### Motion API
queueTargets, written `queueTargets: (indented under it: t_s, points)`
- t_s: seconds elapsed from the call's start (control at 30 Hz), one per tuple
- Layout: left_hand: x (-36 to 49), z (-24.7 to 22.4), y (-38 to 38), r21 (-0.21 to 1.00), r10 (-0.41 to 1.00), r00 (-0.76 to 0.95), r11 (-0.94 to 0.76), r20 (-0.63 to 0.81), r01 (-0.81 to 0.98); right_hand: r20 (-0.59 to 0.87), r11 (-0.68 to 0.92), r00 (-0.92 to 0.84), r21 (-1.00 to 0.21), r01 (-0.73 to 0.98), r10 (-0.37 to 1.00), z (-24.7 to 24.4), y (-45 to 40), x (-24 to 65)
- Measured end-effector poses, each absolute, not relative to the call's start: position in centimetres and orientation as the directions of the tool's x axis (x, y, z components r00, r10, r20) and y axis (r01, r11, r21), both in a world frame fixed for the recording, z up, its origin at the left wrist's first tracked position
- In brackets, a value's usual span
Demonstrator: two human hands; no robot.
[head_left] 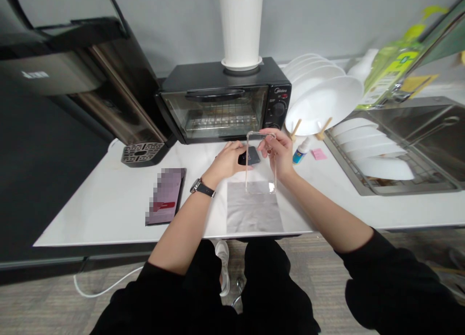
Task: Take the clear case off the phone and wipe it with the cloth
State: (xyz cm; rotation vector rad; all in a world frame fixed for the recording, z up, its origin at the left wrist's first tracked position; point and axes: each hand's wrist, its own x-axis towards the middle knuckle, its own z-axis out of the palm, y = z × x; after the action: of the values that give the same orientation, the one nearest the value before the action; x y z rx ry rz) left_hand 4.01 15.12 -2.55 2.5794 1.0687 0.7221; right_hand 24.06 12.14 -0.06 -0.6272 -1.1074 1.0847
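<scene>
My right hand (279, 150) holds up a clear phone case (261, 185) by its upper right part, fingers closed on its edge. The case stands tilted over the counter, and I see through it. To its left, my left hand (227, 163), with a watch on the wrist, grips a dark phone (250, 156) between fingers and thumb. Part of the phone shows behind the case. Whether the phone rests on the counter I cannot tell. A grey cloth (254, 214) lies flat below the hands. Right of my right hand are a small spray bottle (301, 151) and a pink note (318, 154).
A tablet-like device (167, 194) lies on the white counter (98, 204) at left. Behind stand a drinks dispenser (109, 97) and a toaster oven (218, 107) bearing a white cup (241, 27). Racked plates (327, 102) and a sink (428, 187) with bowls are at right.
</scene>
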Motion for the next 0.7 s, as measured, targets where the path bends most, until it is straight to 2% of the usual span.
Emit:
queueTargets:
  t_s: [0.2,0.43,0.7]
  points:
    - [4.14,-2.51,15.11,0.495,0.722,0.612,-0.68,0.323,0.541,0.379,0.373,0.061,-0.851,-0.371,0.924,-0.14,12.09,23.96]
    - [4.25,-2.74,14.91,0.474,0.756,0.599,-0.642,0.263,0.602,0.392,0.371,0.026,-0.845,-0.386,0.92,-0.46,12.12,23.87]
    - [3.97,-3.14,15.36,0.459,0.706,0.636,-0.698,0.312,0.549,0.395,0.366,0.003,-0.846,-0.387,0.918,-0.68,12.2,23.92]
